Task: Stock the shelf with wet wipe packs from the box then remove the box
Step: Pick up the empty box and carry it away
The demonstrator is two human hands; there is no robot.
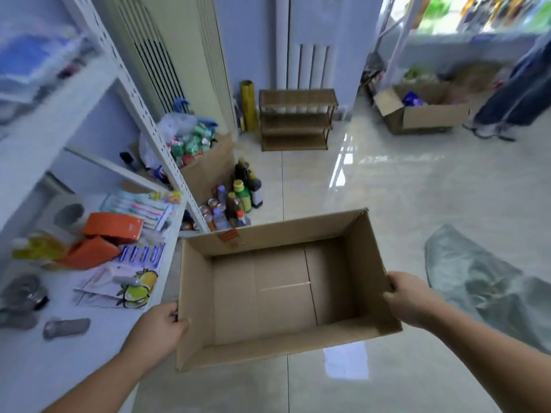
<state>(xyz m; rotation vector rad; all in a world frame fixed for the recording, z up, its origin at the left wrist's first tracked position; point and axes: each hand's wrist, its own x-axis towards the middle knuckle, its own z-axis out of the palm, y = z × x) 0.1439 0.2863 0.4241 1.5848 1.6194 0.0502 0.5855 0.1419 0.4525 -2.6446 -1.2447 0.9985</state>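
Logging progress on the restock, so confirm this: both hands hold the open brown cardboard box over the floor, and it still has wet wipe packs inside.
One thing is wrong: the open brown cardboard box is empty, only its bare bottom showing in the head view. The left hand and right hand do hold it over the floor.

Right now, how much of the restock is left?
Stocking looks done: the box is empty, and orange packs lie on the shelf. In hand: left hand and right hand grip the box's ends. Left: carrying it away.
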